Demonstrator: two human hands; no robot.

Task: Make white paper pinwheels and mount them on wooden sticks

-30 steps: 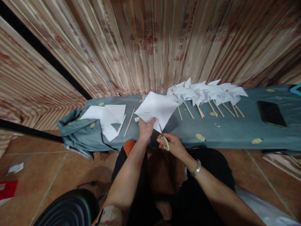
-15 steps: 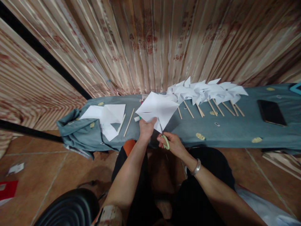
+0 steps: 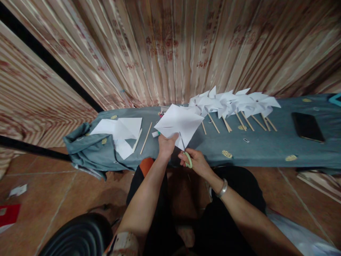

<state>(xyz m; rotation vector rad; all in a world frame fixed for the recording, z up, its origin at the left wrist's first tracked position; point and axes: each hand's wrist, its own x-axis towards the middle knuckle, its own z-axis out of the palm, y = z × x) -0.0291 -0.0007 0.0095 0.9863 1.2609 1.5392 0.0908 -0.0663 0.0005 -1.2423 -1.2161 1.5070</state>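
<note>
My left hand (image 3: 167, 145) pinches a square sheet of white paper (image 3: 182, 119) near its lower corner, thumb on top. One slit shows in the paper's left part. In my right hand (image 3: 195, 160) is a pair of scissors (image 3: 188, 160) with pale green handles, gripped by the loops. Their blades point up and lie at the paper's lower corner, just right of my left thumb. Behind and to the right, several white paper pinwheels (image 3: 231, 104) on wooden sticks lie in an overlapping row.
A cloth-covered narrow table (image 3: 261, 149) runs across in front of me. On its left lie white paper sheets (image 3: 128, 128) and a wooden stick (image 3: 146, 138). A black phone (image 3: 307, 127) lies at the right. A black round stool (image 3: 77, 236) stands at lower left.
The paper has shifted very slightly to the right in my left hand's hold. Both hands keep nearly the same place, and the scissors stay at the lower corner.
</note>
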